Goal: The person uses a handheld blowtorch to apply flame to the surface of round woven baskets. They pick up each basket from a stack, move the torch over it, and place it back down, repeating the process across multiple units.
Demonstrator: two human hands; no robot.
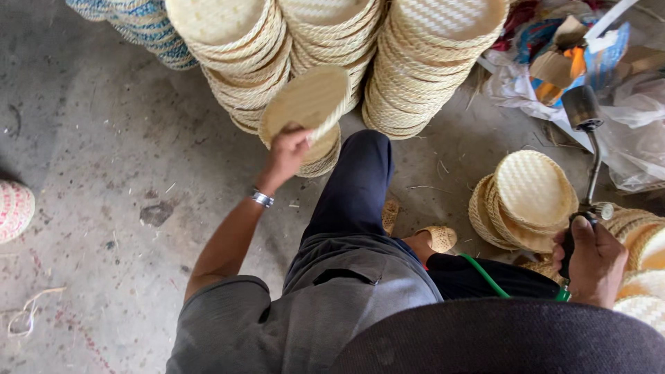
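My left hand [287, 154] grips the lower edge of a round woven straw lid [306, 102] and holds it tilted above a short stack of the same lids [323, 158] beside my knee. My right hand [591, 262] is closed on the handle of a gas torch [584, 119], whose dark nozzle points up and away; a green hose [486, 275] runs from it across my lap. Just left of the torch lies a low pile of woven lids [528, 201] on the floor.
Tall stacks of woven straw lids [429, 62] stand in a row ahead, with a blue-patterned stack [149, 28] at the far left. Crumpled plastic and paper scraps [603, 62] lie at the upper right. More woven pieces [644, 263] sit at the right edge, a red-patterned one [14, 208] at the left.
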